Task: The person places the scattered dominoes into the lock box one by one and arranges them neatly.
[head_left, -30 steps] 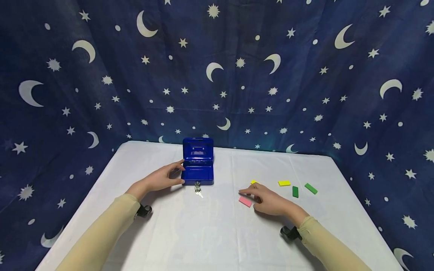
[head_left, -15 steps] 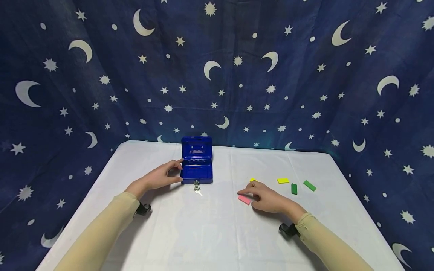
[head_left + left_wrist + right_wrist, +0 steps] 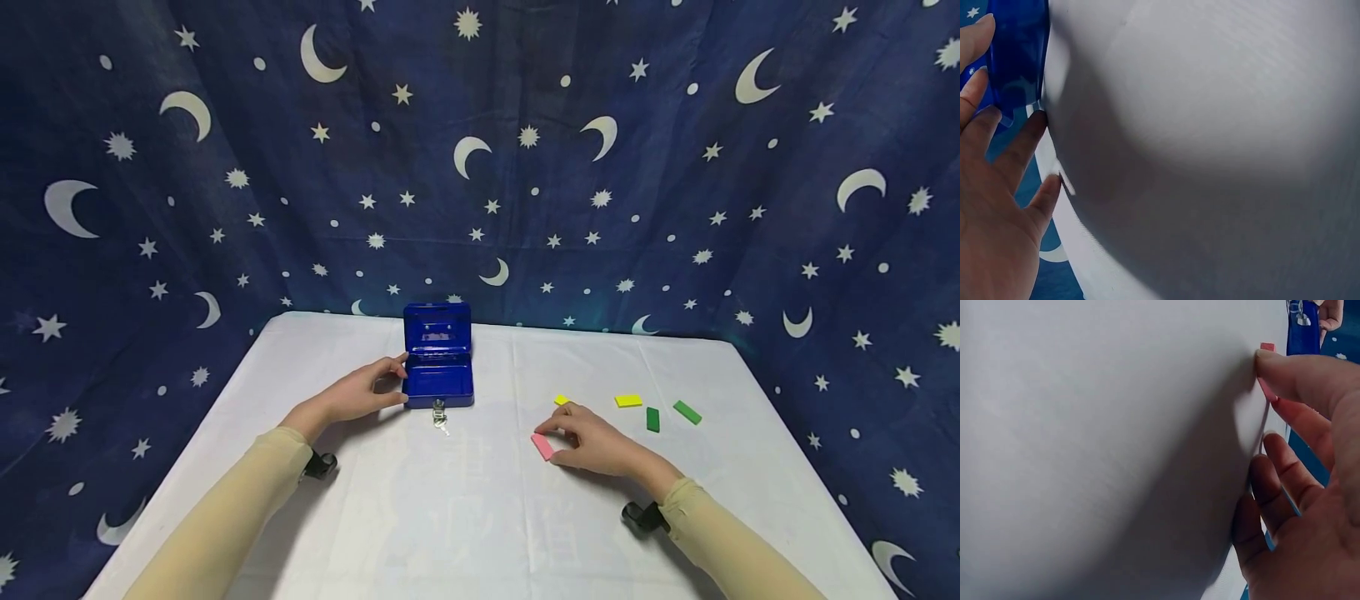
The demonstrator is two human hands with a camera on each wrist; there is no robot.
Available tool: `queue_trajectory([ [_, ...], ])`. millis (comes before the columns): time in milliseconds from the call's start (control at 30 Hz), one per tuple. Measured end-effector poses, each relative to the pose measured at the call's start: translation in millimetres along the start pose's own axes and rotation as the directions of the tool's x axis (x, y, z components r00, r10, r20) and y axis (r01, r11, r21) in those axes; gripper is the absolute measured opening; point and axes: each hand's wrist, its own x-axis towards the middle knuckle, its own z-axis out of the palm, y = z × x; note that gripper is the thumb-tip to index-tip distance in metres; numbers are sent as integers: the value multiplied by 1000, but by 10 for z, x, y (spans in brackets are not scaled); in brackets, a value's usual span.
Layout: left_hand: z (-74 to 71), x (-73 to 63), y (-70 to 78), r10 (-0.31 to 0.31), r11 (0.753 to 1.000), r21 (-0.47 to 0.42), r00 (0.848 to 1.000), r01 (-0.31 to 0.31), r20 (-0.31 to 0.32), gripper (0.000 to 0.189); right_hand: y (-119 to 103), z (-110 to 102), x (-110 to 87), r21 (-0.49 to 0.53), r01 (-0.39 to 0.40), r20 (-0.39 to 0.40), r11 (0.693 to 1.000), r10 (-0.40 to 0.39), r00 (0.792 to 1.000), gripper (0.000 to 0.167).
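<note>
A small blue metal cash box (image 3: 439,382) stands towards the back of the white table with its lid raised. Keys (image 3: 441,422) hang from the lock at its front. My left hand (image 3: 348,395) rests against the box's left side, thumb near the front corner and fingers spread further back. Over to the right, my right hand (image 3: 597,443) pinches a pink domino-like block (image 3: 542,447) between thumb and index finger, low over the table. The right wrist view shows the thumb covering part of this pink block (image 3: 1267,346), with the other fingers loosely bent.
Beyond the right hand lie two yellow blocks, one partly hidden (image 3: 561,400) and one in full view (image 3: 628,401). Two green blocks (image 3: 653,419) are further right. A dark blue cloth (image 3: 525,208) with moons and stars hangs behind the table (image 3: 420,517).
My right thumb and index finger have closed on the pink block, which has turned to a steeper angle. The left hand and the cash box stay in place.
</note>
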Motion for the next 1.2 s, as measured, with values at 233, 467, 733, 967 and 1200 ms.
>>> queue_trajectory([
  [233,12,-2,0,-5,1000,-20,1000,5,-2,38,8,61,-46,-22,-12,-80,1000,10,997,40],
  [467,4,1,14,-12,1000,6,1000,12,1,37,30,94,-75,-69,3,-139,998,-13,990,50],
  [733,-9,6,9,12,1000,-12,1000,-12,10,35,37,97,-95,-22,-16,-137,1000,13,991,47],
  [967,-24,-10,32,24,1000,-9,1000,-24,18,35,23,56,-107,14,-4,-117,1000,5,993,49],
  [1200,-22,-3,19,6,999,-46,999,-5,32,33,40,61,-105,45,-7,-100,999,12,995,50],
])
